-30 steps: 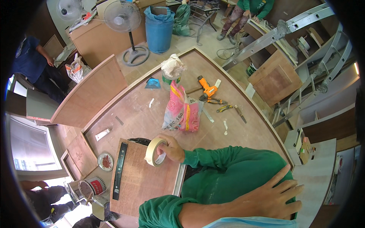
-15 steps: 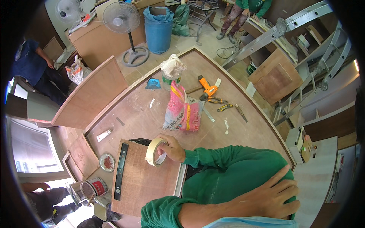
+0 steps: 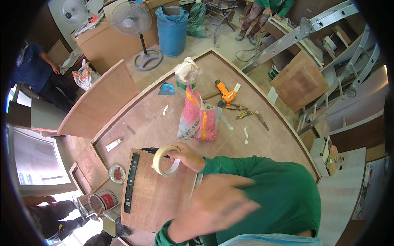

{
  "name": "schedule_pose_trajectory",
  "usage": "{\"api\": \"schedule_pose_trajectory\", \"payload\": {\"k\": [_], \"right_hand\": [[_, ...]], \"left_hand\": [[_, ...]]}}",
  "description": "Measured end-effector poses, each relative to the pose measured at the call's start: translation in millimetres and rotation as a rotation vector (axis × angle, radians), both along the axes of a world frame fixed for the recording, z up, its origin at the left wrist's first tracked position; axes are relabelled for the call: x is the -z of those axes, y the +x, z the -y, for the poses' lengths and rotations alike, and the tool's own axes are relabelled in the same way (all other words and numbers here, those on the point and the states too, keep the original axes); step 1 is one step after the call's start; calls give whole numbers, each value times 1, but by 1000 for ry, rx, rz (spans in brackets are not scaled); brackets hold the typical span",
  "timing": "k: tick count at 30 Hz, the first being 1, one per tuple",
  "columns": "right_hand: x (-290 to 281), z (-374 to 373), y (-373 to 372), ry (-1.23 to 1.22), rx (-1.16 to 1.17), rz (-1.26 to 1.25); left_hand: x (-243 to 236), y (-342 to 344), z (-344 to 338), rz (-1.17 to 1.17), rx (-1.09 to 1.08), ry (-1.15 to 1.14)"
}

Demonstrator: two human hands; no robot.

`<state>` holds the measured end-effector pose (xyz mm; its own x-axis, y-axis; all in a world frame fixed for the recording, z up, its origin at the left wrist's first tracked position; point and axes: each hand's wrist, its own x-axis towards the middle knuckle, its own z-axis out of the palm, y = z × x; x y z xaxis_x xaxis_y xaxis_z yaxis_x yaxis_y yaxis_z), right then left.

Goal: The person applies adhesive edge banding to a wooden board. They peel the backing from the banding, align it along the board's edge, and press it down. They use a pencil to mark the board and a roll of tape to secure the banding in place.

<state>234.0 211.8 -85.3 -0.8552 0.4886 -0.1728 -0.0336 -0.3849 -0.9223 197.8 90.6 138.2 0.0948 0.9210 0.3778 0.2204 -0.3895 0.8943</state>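
Observation:
My right hand (image 3: 188,157) is closed around the rim of a roll of cream masking tape (image 3: 157,162). The roll is held on its edge above a plywood panel (image 3: 158,201). Along the panel's left side lies a black spirit level (image 3: 131,182). A dark object shows partly from behind the panel's far edge, too hidden to name. My left hand (image 3: 219,201), blurred by motion, passes in front of my green sleeve and over the panel's right side. Its fingers look apart and point right, with nothing seen in them.
A framed wooden surface bears a pink and grey bag (image 3: 200,119), an orange drill (image 3: 225,93), pliers (image 3: 243,115), a tub topped with cloth (image 3: 187,71) and a white tube (image 3: 113,144). Paint cans (image 3: 101,203) stand left. Other people, a fan (image 3: 131,18) and a ladder (image 3: 283,41) surround it.
My left hand has come off my right upper arm and moved left. The tape roll has tilted and shifted slightly left in my right hand.

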Motion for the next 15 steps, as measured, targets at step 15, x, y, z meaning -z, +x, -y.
{"api": "schedule_pose_trajectory", "payload": {"k": [15], "right_hand": [[-86, -17, 12, 877, -323, -227]], "left_hand": [[121, -71, 97, 464, -881, -320]]}}
